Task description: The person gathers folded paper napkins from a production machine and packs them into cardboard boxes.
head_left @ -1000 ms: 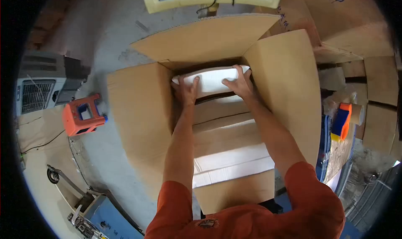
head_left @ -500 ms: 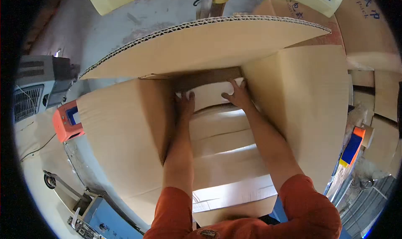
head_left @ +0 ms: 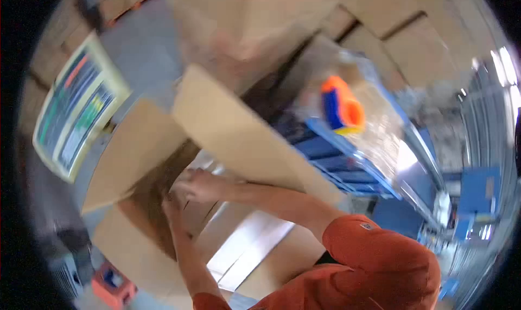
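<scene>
Head view, motion-blurred. Open carton (head_left: 233, 131), flaps spread; both hands down inside. Right hand (head_left: 198, 185) near the white pack (head_left: 205, 160), fingers bent; cannot tell if it grips anything. Left hand (head_left: 172, 206) just beside the right, low by the carton's inner wall; its hold cannot be told either. White pack inside, toward the far end, partly hidden. Scale (head_left: 81, 112) beyond the far flap; orange-blue tool (head_left: 342, 105) on the right; orange jug (head_left: 113, 286) lower left.
</scene>
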`<state>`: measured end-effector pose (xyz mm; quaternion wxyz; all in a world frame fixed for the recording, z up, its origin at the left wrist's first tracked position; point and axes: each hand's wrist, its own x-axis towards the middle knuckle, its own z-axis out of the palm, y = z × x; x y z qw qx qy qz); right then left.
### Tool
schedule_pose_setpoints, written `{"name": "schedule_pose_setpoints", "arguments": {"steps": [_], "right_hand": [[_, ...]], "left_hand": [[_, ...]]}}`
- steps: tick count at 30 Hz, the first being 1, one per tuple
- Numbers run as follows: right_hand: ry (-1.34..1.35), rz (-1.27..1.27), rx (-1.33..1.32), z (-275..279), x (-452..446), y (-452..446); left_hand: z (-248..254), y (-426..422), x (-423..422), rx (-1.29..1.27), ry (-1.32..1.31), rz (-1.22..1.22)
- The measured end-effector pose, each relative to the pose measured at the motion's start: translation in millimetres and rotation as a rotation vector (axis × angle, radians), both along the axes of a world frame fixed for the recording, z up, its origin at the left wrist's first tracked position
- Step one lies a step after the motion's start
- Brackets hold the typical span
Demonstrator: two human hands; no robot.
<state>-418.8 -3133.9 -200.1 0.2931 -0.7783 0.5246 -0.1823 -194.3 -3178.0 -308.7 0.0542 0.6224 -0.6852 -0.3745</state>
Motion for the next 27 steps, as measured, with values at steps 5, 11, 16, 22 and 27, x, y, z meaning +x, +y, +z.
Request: {"name": "schedule_pose_setpoints", "arguments": {"steps": [5, 11, 16, 22, 27], "right_hand": [[-0.138, -0.117, -0.165, 134, -121, 148], [0.094, -0.574, -0.172, 184, -243, 456], [0.388, -0.924, 0.123, 165, -242, 753], [0.347, -1.448, 0.604, 166, -124, 1022], [0.334, -2.097, 0.527, 170, -11, 1111]], "left_hand": [[94, 42, -67, -0.349, 0.464, 0.306], [220, 222, -222, -0.506, 0.570, -0.133], [259, 444, -345, -0.133, 0.583, -0.753], [288, 725, -429, -0.191, 0.674, -2.064], [292, 870, -492, -0.021, 0.787, -2.232]]}}
